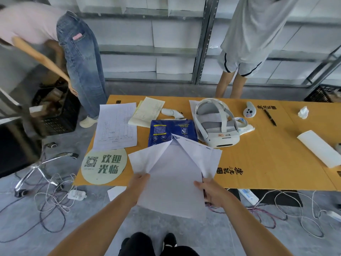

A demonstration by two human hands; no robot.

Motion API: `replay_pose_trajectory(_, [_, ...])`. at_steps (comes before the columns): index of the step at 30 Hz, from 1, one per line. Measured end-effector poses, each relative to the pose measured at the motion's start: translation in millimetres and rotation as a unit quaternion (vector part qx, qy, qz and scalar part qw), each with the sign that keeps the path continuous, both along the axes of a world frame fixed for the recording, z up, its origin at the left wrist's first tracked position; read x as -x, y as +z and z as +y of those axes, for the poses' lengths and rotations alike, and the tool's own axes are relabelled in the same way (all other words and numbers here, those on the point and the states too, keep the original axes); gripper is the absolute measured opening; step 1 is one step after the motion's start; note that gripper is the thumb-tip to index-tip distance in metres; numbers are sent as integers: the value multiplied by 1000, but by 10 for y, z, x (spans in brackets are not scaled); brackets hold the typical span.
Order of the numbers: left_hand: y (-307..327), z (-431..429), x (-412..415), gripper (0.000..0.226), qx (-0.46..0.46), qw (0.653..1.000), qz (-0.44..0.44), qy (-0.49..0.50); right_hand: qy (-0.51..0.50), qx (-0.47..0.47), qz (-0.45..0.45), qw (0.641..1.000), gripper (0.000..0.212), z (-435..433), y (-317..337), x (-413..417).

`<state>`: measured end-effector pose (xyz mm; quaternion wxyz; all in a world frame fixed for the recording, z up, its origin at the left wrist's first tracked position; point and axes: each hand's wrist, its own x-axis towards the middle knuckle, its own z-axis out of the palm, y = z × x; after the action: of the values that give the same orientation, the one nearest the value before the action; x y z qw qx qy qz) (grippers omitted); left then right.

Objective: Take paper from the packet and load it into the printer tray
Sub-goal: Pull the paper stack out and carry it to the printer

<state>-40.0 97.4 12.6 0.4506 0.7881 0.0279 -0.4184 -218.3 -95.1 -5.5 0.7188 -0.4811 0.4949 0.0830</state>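
White paper [173, 182] gripped at its sides by left hand [138, 182] and right hand [210, 191]

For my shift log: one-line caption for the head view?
Both hands, left hand and right hand, pull white paper sheets from the blue plastic packet.

Matt white paper [173, 182]; glossy blue plastic packet [166, 132]
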Motion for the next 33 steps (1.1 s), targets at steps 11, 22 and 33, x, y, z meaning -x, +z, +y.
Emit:
replay_pose_trajectory(11, [261, 186, 13, 22, 4, 998, 7, -65, -63, 106, 41, 992, 31, 339, 208, -63])
replay_pose_trajectory(22, [782, 782, 58, 14, 46, 978, -79, -188, -140, 223, 15, 965, 26, 1378, 1082, 346])
replay_pose_trajectory(33, [2334, 632, 709, 38, 184, 931, -140, -281, -381, 271, -122, 876, 27, 2079, 2236, 1268])
